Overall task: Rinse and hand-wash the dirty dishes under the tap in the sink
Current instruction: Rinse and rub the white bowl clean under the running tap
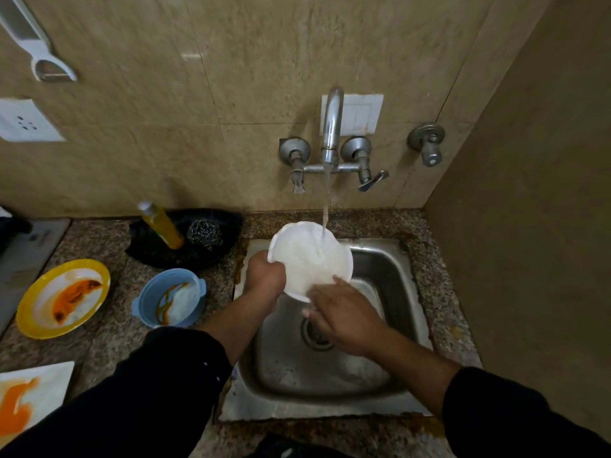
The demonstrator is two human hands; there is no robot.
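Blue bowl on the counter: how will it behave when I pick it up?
Probably light and stiff: the blue bowl looks like plastic. Its orange sauce smear may make the inside slippery, so the rim tabs seem the safer grip.

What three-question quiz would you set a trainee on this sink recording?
1. True or false: water from the tap falls into the white bowl.
2. Which hand grips that bowl's rim: A left, B right?
3. Fill in: the dirty dish on the counter nearest the sink is the ___ bowl.

Key: 1 true. 2 A, the left hand. 3 blue: the blue bowl.
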